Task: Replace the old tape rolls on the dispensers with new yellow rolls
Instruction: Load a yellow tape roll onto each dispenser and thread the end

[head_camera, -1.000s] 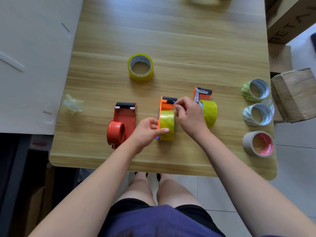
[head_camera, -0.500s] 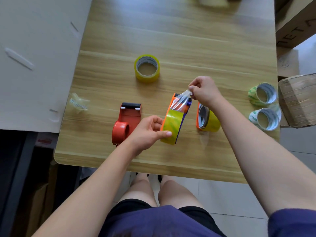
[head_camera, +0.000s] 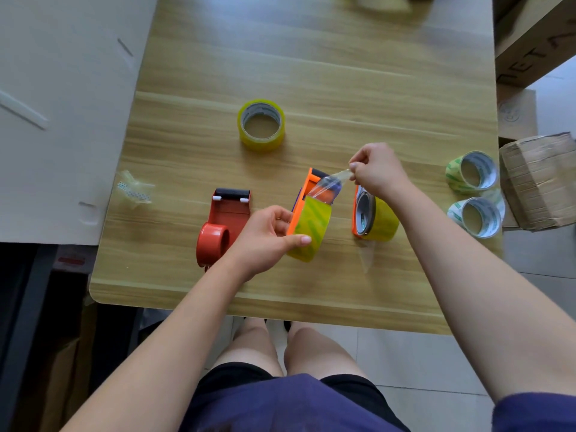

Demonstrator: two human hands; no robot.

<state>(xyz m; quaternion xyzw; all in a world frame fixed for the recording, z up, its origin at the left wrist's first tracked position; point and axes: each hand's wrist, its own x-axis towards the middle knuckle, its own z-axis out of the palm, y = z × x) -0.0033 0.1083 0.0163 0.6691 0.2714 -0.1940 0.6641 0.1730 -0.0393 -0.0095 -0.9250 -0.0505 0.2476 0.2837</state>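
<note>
Your left hand (head_camera: 265, 238) grips the yellow roll (head_camera: 311, 227) on the tilted orange dispenser (head_camera: 304, 194), near the surface's (head_camera: 343, 73) front; your right hand (head_camera: 377, 171) pinches the stretched tape end (head_camera: 332, 182) beyond it; a second loaded dispenser (head_camera: 374, 218) stands just right, a red dispenser (head_camera: 223, 222) left.

Light wood-grain table (head_camera: 343, 57), pretty simple layout. A loose yellow roll (head_camera: 261, 124) lies flat near the middle, a bit toward 11 o'clock. The empty red dispenser (head_camera: 223, 226) is at 7 o'clock, and an orange dispenser (head_camera: 355, 213) with a yellow roll on it is at 5. At the 3 o'clock edge there's a green-and-white roll (head_camera: 470, 173), with a second green-and-white roll (head_camera: 477, 217) just at its 6. A crumpled tape wad (head_camera: 134, 190) is out at 9.
</note>
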